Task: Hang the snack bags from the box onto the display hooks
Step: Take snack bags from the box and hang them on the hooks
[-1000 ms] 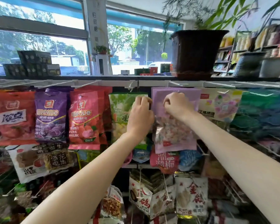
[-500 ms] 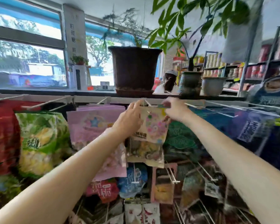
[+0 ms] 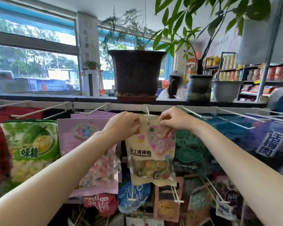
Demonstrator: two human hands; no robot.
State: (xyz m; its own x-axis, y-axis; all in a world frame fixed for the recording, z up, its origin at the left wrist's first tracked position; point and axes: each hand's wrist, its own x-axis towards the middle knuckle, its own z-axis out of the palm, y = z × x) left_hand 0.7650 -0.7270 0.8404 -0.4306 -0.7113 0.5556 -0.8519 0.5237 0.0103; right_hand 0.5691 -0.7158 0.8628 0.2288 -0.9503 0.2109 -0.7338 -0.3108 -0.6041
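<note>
Just below the white wire display hook (image 3: pixel 147 113), the left hand (image 3: pixel 123 124) and right hand (image 3: pixel 175 120) each pinch a top corner of the cream lollipop snack bag with a pink heart (image 3: pixel 151 152).

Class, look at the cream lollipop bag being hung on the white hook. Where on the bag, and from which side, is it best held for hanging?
Hold the lollipop bag by its flat top strip, one grip on each side of the hang hole, coming from the front. The left hand and right hand pinch it there, which keeps the hole clear below the tip of the hook. The candy-filled lower part is probably bulkier and harder to steer.
</note>
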